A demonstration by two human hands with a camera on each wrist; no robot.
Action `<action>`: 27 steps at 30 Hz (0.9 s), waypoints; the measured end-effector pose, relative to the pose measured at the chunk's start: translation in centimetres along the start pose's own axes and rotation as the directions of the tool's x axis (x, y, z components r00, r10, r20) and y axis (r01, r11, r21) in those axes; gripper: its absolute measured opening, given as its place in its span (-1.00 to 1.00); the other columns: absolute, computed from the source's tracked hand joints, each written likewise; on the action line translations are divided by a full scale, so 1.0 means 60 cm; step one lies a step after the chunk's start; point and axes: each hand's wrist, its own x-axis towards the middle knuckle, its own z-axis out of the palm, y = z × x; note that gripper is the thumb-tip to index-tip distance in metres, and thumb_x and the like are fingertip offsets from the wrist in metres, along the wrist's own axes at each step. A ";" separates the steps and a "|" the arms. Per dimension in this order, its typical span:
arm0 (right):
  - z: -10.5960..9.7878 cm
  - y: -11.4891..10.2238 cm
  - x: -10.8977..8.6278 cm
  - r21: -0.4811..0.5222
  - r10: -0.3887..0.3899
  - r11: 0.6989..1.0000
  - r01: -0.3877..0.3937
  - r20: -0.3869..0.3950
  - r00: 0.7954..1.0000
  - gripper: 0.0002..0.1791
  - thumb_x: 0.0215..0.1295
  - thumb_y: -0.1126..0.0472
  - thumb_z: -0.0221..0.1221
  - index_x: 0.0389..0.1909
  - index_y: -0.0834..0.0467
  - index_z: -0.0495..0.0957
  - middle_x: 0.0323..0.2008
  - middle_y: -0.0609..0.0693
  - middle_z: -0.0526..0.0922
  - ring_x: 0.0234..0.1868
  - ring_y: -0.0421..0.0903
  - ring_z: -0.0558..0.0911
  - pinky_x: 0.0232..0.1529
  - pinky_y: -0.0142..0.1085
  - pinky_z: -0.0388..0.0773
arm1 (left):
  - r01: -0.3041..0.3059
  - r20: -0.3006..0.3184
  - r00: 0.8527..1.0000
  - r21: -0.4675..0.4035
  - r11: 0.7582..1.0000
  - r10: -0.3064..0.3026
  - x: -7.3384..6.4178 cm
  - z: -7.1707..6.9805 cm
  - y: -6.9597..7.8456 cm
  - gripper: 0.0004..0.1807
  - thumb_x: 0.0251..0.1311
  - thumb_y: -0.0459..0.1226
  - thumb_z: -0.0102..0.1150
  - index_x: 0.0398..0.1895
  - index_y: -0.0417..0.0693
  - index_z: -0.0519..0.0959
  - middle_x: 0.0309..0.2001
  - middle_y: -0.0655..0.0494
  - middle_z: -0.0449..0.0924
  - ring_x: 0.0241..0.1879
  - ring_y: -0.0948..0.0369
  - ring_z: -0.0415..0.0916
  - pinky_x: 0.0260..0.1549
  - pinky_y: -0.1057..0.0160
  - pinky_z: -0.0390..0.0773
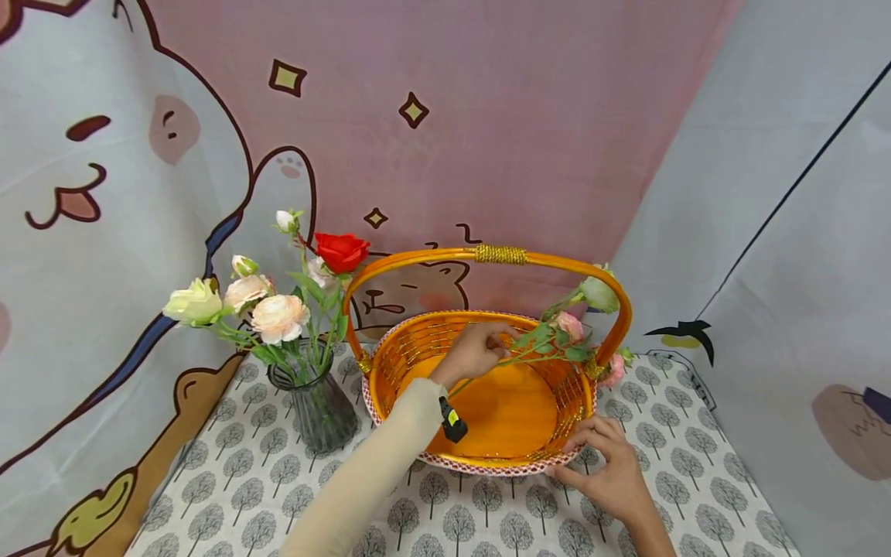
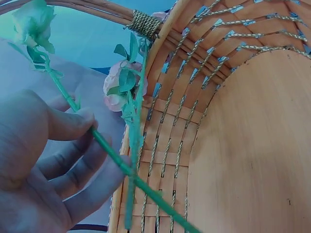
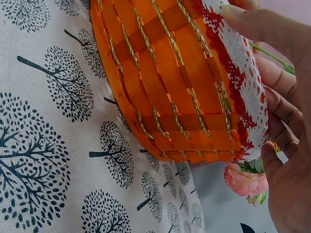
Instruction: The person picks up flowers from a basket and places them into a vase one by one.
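Note:
My left hand (image 1: 476,352) is over the inside of an orange woven basket (image 1: 480,468). Between thumb and fingers it pinches the green stem (image 2: 114,155) of a pale rose (image 2: 34,24). That rose (image 1: 600,294) overlaps the right side of the basket's arched handle in the head view. A pink flower (image 1: 569,326) leans at the basket's right end, its stem along the woven wall in the left wrist view. My right hand (image 1: 605,464) holds the near right rim, thumb on the lace trim (image 3: 245,82) and fingers over the edge.
Left of the basket stands a grey glass vase (image 1: 323,414) with several flowers, among them a red rose (image 1: 341,251) and a peach bloom (image 1: 280,318). Another pink flower (image 1: 614,371) shows outside the basket's right end. A tree-patterned cloth (image 1: 459,526) covers the table; a printed curtain (image 1: 529,139) hangs behind.

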 end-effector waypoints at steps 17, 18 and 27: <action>-0.015 -0.042 0.011 0.031 0.010 0.999 -0.010 -0.003 1.000 -0.50 -0.44 0.45 0.67 -0.52 -0.01 0.61 -0.24 -0.09 0.59 -0.04 -0.16 0.37 -0.07 -0.41 0.24 | 0.015 0.076 0.997 -0.018 1.000 -0.014 0.007 0.019 -0.017 -0.64 0.44 -0.39 0.15 0.13 0.26 0.62 -0.37 -0.10 0.67 -0.57 0.22 0.39 -0.31 0.23 0.45; -0.017 -0.048 0.013 0.034 0.008 0.999 -0.007 -0.002 1.000 -0.50 -0.44 0.45 0.66 -0.52 0.00 0.61 -0.24 -0.11 0.59 -0.04 -0.16 0.38 -0.07 -0.41 0.25 | 0.008 0.082 0.997 -0.013 1.000 -0.007 0.008 0.022 -0.017 -0.65 0.45 -0.39 0.15 0.15 0.23 0.62 -0.36 -0.12 0.68 -0.58 0.24 0.38 -0.30 0.25 0.44; -0.018 -0.058 0.015 0.041 0.017 0.999 -0.017 0.008 1.000 -0.51 -0.43 0.45 0.67 -0.52 0.00 0.61 -0.26 -0.05 0.59 -0.07 -0.17 0.37 -0.10 -0.41 0.24 | -0.042 0.107 0.993 -0.066 0.997 0.049 0.016 0.049 -0.012 -0.60 0.43 -0.40 0.18 0.28 0.02 0.59 -0.23 -0.09 0.73 -0.40 0.08 0.62 -0.50 0.33 0.44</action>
